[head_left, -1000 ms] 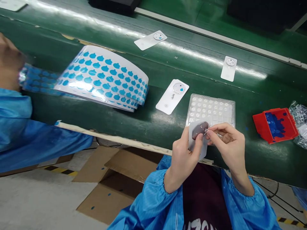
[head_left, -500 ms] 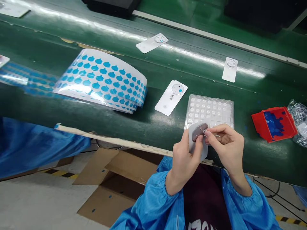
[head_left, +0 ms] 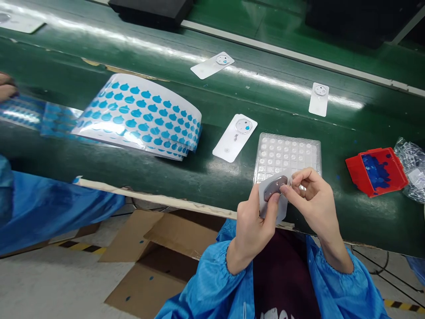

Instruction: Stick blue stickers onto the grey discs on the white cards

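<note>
In the head view, your left grip [head_left: 254, 226] is closed on a white card [head_left: 281, 212] bearing a dark oval piece [head_left: 275, 187], and your right grip [head_left: 310, 195] pinches that piece's end. A clear tray [head_left: 287, 153] lies just beyond both grips on the green bench [head_left: 199, 175].

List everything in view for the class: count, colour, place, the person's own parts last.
belt: one, green, across view
cards: five, white, four on belt
sticker strip: one, blue-white, on belt, left
tray: one, clear, on belt
bin: one, red, on belt, right
bag: one, clear, far right
box: one, brown, on floor
co-worker's sleeve: one, blue, far left
grey piece: one, dark grey, in hands
left hand: one, bare, holding card
right hand: one, bare, touching grey piece
</note>
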The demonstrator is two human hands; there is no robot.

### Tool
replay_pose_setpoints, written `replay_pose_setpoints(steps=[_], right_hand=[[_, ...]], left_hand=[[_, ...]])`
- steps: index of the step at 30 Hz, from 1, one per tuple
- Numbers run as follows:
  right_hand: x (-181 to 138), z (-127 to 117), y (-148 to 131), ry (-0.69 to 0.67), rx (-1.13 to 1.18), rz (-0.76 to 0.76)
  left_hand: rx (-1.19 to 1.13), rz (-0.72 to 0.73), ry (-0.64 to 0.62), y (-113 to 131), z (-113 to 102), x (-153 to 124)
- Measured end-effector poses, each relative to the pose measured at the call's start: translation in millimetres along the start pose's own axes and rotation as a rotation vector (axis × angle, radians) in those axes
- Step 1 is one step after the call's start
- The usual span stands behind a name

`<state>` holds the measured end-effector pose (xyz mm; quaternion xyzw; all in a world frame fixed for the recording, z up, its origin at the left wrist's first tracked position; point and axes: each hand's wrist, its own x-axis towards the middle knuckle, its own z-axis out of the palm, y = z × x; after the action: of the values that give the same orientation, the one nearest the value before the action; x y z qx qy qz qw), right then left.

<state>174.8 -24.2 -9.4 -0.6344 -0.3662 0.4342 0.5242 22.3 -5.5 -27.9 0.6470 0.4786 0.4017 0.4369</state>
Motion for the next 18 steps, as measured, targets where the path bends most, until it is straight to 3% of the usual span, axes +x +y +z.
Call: replay_pose_setpoints(steps=[3,5,9,12,15,18], right_hand=[[1,-1,4,-0.079,0.037,0.036],[-1,-1,7,-0.107,0.026,0.029],[-14,-7,10,-0.181,-0.119,-0.170],[-29,-12,9,-0.259,-0.290,-0.269],[-42,-21,6,-0.134,-0.467,-0.309],[-42,-55,-1,0.235,-0.537,-0.304]], left_hand=[[-0.184,-0.063,-0.003,2,0,1],[-0.354,-0.195,-0.018,4,-1,7],[-0.535,-0.464,-0.082,8,-3,22],[-0.479,-0.420,-0.008,12,-2,26],[-0.434,-0.282,-0.065,17,0,26],[-0.375,-0.084,-0.177,18,-5,31]])
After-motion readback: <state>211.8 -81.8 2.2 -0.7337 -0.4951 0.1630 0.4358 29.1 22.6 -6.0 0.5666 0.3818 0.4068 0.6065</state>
